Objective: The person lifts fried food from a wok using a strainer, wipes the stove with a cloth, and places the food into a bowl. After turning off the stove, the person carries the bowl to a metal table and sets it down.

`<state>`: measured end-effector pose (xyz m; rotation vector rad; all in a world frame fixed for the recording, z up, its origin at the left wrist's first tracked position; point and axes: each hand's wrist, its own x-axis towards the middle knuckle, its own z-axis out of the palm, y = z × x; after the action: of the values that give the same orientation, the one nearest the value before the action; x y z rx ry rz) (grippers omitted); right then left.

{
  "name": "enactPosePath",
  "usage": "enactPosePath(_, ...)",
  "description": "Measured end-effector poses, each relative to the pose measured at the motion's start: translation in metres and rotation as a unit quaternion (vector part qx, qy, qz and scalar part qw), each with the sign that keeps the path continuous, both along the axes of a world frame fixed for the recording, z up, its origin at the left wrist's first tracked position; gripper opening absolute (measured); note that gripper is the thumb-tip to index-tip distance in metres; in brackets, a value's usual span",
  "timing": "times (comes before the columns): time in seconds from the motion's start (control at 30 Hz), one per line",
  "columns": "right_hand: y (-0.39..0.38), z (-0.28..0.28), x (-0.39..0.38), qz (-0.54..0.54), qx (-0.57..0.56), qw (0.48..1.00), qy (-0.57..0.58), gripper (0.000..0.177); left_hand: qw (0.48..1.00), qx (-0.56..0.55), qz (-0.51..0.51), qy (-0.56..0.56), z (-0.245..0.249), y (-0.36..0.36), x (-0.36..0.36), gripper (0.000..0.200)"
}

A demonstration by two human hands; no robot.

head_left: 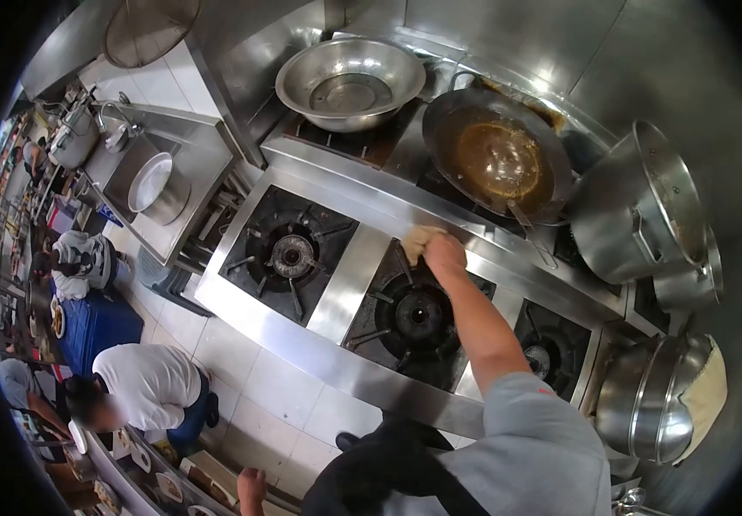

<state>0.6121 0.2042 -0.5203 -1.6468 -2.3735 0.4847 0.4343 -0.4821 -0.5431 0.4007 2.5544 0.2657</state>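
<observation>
My right hand (pixel 445 254) is closed on a light tan cloth (pixel 421 242), at the back edge of the middle burner (pixel 418 315), by the steel ledge (pixel 380 202) of the raised rear range. Behind it, a dark wok (pixel 450 129) holds brown liquid, and a wire-like handle hangs over its front rim. My left hand (pixel 251 487) is low at the bottom edge of the view, away from the stove, with its fingers curled; whether anything is in it is too small to make out.
A wide steel basin (pixel 351 82) sits back left. Large pots (pixel 616 211) stand at the right, above stacked steel bowls (pixel 646 400). At the left are a sink with a pot (pixel 159 189), a person in white (pixel 152 387) bending over, and another person (pixel 83 258) by a blue bin (pixel 104 327).
</observation>
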Motion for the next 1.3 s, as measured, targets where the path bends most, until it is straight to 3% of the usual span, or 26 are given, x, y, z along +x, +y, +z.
enactPosePath(0.07, -0.001, -0.011, 0.053, -0.023, 0.000, 0.999, -0.049, 0.020, 1.000, -0.004, -0.003, -0.002, -0.001, 0.003, -0.006, 0.028)
enactPosePath(0.13, -0.003, -0.053, 0.109, -0.067, 0.127, 0.985, 0.097, 0.020, 1.000, 0.022, -0.009, 0.011, -0.010, 0.006, -0.018, 0.028)
enactPosePath(0.2, -0.022, -0.041, 0.132, -0.211, 0.071, 0.899, 0.377, 0.021, 1.000, 0.024, 0.008, 0.006, -0.004, 0.016, -0.019, 0.028)
enactPosePath(0.23, -0.022, -0.032, 0.129, -0.209, 0.072, 0.899, 0.379, 0.021, 1.000, 0.017, 0.023, -0.004, 0.000, 0.020, -0.015, 0.028)
enactPosePath(0.3, -0.029, -0.022, 0.121, -0.287, 0.003, 0.724, 0.628, 0.023, 1.000, 0.008, -0.010, -0.004, -0.008, 0.010, -0.010, 0.027)
enactPosePath(0.37, 0.002, -0.048, 0.091, -0.202, 0.074, 0.803, 0.555, 0.027, 0.999, 0.006, -0.039, 0.001, -0.010, 0.010, -0.016, 0.027)
enactPosePath(0.4, 0.002, -0.017, 0.061, -0.170, 0.075, 0.849, 0.494, 0.027, 0.995, -0.035, -0.084, -0.037, -0.009, 0.008, -0.020, 0.034)
enactPosePath(0.47, 0.026, -0.028, -0.002, -0.182, 0.099, 0.845, 0.493, 0.025, 0.987, -0.077, -0.122, -0.075, -0.006, 0.002, -0.019, 0.042)
enactPosePath(0.53, 0.023, -0.016, -0.056, -0.157, 0.186, 0.868, 0.432, 0.024, 0.993, -0.047, -0.099, -0.054, -0.004, -0.005, -0.009, 0.042)
enactPosePath(0.57, 0.035, -0.033, -0.078, -0.175, 0.160, 0.900, 0.365, 0.024, 0.993, -0.048, -0.095, -0.055, -0.004, -0.008, -0.003, 0.042)
enactPosePath(0.67, 0.032, -0.004, -0.077, -0.167, 0.061, 0.934, 0.308, 0.025, 0.990, -0.068, -0.106, -0.061, -0.006, -0.021, 0.003, 0.043)
enactPosePath(0.7, 0.028, 0.000, -0.066, -0.176, 0.105, 0.936, 0.285, 0.022, 0.988, -0.086, -0.106, -0.068, -0.007, -0.025, 0.004, 0.045)
enactPosePath(0.77, 0.021, 0.012, -0.018, -0.147, 0.077, 0.924, 0.344, 0.023, 0.987, -0.100, -0.102, -0.075, -0.016, -0.031, 0.002, 0.047)
enactPosePath(0.83, 0.046, -0.034, 0.057, -0.183, 0.151, 0.926, 0.293, 0.023, 0.930, -0.036, -0.365, 0.011, -0.040, -0.057, -0.004, 0.029)
enactPosePath(0.87, 0.043, -0.034, 0.098, -0.150, 0.346, 0.924, 0.062, 0.028, 0.970, -0.037, -0.239, -0.018, -0.039, -0.053, 0.001, 0.030)
enactPosePath(0.9, 0.025, 0.003, 0.134, -0.210, 0.132, 0.959, 0.141, 0.036, 0.994, -0.039, -0.095, -0.041, -0.020, -0.030, 0.004, 0.031)
enactPosePath(0.93, 0.037, -0.025, 0.180, -0.236, 0.179, 0.955, 0.019, 0.038, 0.996, -0.057, -0.047, -0.055, -0.012, -0.019, 0.003, 0.033)
enactPosePath(0.97, 0.006, 0.012, 0.192, -0.221, 0.156, 0.963, -0.014, 0.034, 0.996, -0.045, -0.069, -0.031, -0.024, -0.027, -0.002, 0.034)
enactPosePath(1.0, 0.008, -0.009, 0.230, -0.089, 0.176, 0.962, 0.191, 0.031, 0.995, -0.049, -0.003, -0.087, -0.009, -0.011, -0.003, 0.037)
enactPosePath(1.03, 0.007, -0.026, 0.259, -0.148, 0.063, 0.937, 0.309, 0.025, 0.996, -0.054, 0.023, -0.065, -0.011, -0.012, -0.002, 0.039)
enactPosePath(1.13, 0.007, -0.060, 0.298, 0.002, 0.186, 0.975, 0.125, 0.038, 0.994, -0.039, 0.053, -0.088, -0.008, -0.012, 0.009, 0.037)
enactPosePath(1.17, -0.014, -0.051, 0.279, -0.021, 0.114, 0.986, 0.122, 0.033, 0.993, -0.026, 0.072, -0.096, -0.005, -0.011, 0.016, 0.037)
enactPosePath(1.2, 0.006, -0.074, 0.293, 0.165, 0.358, 0.886, -0.246, 0.020, 0.992, -0.010, 0.079, -0.102, -0.005, -0.014, 0.024, 0.037)
enactPosePath(1.23, -0.009, -0.058, 0.276, 0.058, 0.046, 0.994, 0.075, 0.022, 0.990, -0.004, 0.100, -0.100, -0.007, -0.023, 0.031, 0.037)
enactPosePath(1.27, -0.064, 0.000, 0.240, -0.062, -0.288, 0.882, 0.367, 0.025, 0.990, -0.013, 0.093, -0.105, -0.014, -0.029, 0.036, 0.036)
enactPosePath(1.3, -0.105, 0.054, 0.196, -0.045, -0.288, 0.883, 0.368, 0.025, 0.990, -0.021, 0.084, -0.109, -0.020, -0.037, 0.040, 0.036)
